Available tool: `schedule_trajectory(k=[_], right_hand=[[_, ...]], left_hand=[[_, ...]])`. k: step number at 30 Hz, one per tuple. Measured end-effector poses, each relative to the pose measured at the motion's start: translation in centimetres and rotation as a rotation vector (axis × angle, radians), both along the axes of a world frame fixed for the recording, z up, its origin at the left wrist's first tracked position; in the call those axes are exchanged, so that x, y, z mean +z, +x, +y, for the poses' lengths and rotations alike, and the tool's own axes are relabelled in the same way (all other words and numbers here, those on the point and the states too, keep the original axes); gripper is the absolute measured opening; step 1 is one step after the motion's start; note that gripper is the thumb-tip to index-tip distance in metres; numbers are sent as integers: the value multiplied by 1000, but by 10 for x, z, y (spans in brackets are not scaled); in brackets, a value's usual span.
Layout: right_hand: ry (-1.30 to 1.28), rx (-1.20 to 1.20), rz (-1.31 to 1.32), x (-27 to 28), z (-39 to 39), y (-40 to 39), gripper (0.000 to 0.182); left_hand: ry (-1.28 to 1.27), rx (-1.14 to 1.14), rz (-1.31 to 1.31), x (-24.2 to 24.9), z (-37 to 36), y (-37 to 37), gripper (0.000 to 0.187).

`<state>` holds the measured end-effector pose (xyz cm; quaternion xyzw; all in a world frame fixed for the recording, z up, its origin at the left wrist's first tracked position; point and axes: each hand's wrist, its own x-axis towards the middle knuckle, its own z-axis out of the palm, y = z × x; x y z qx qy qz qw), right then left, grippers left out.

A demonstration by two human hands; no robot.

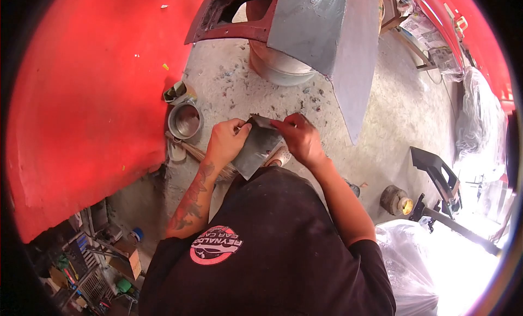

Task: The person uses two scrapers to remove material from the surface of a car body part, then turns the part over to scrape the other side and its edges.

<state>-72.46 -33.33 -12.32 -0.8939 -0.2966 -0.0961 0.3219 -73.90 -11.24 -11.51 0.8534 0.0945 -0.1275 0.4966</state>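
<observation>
In front of my body a dark grey sheet of sandpaper (255, 153) hangs between my two hands, its top edge bent over in a fold. My left hand (226, 141) pinches the upper left corner between thumb and fingers. At the upper right, my right hand (300, 139) grips the folded edge with its fingers closed. Beyond my hands, a grey-coated car body panel (310, 29) with a dark red end rests above a round metal drum (280, 65). Part of my foot (279, 155) shows behind the sheet.
A large red car body surface (98, 109) fills the left. Beside it stand a metal pot (185, 121) and a straw broom (192, 150). A canister (396, 200) and black part (436, 174) lie right, near plastic sheeting (406, 261). Tools and boxes (128, 256) crowd the lower left.
</observation>
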Motion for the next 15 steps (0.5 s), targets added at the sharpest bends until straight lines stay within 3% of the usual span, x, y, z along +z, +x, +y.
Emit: schedule_trajectory(k=[3,4,5,7,10,12,15], right_hand=[[279,-112,523,-29,-27,14,29],[205,-285,715,-35,-38,15,28],[-414,-335,491,-67,-58,10,24],[-483,-529,635,-112,-93,-9,23],[-525,-650,702,-115,-111,-37,22],[-410,-693,841,-109,-118,-51,23],[-273,-747,766,-131,-131,-73,25]], left_hand=[[8,-19,-66,-6,8,-4,29],[11,-1,-97,-7,14,-7,29],[12,15,-134,-7,19,-7,29],[32,34,-171,-8,30,-9,27],[97,39,-175,-9,46,-11,25],[42,151,-217,-32,53,-11,25],[19,167,-175,-29,53,-7,26]])
